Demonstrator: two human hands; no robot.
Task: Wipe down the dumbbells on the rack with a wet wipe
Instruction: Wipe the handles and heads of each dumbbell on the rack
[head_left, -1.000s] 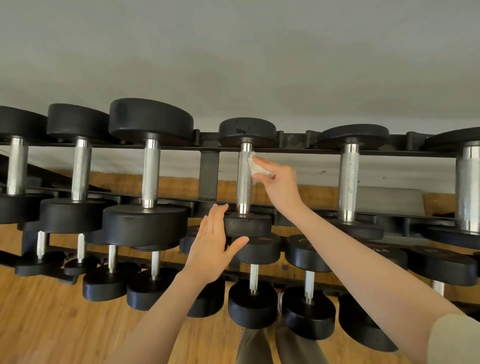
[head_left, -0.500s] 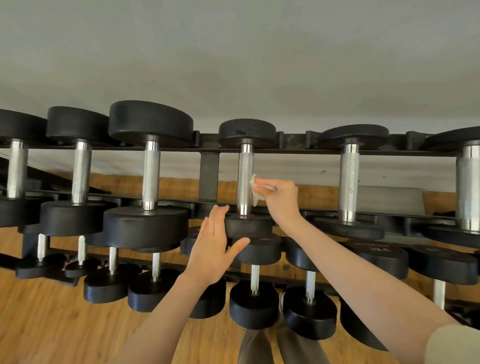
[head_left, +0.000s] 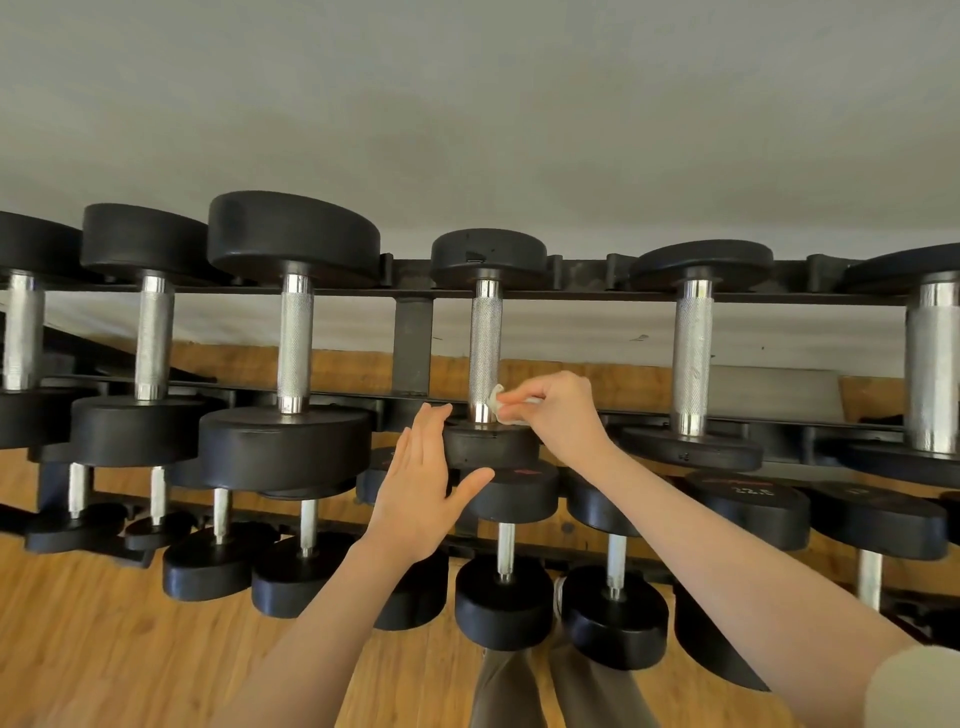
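A small black dumbbell with a knurled steel handle (head_left: 485, 343) lies on the top tier of the black rack (head_left: 413, 332), near the middle. My right hand (head_left: 558, 415) pinches a crumpled white wet wipe (head_left: 500, 405) against the near end of that handle, just above the near head. With its fingers straight, my left hand (head_left: 423, 493) touches the left side of that near head (head_left: 493, 447).
Bigger dumbbells (head_left: 293, 332) fill the top tier to the left and right (head_left: 693, 353). A lower tier holds several smaller dumbbells (head_left: 504, 577) near my forearms. A grey wall stands behind the rack and a wooden floor (head_left: 104, 649) lies below.
My right hand has slid the wipe along the handle from its far end to its near end. My left hand has stayed by the near head.
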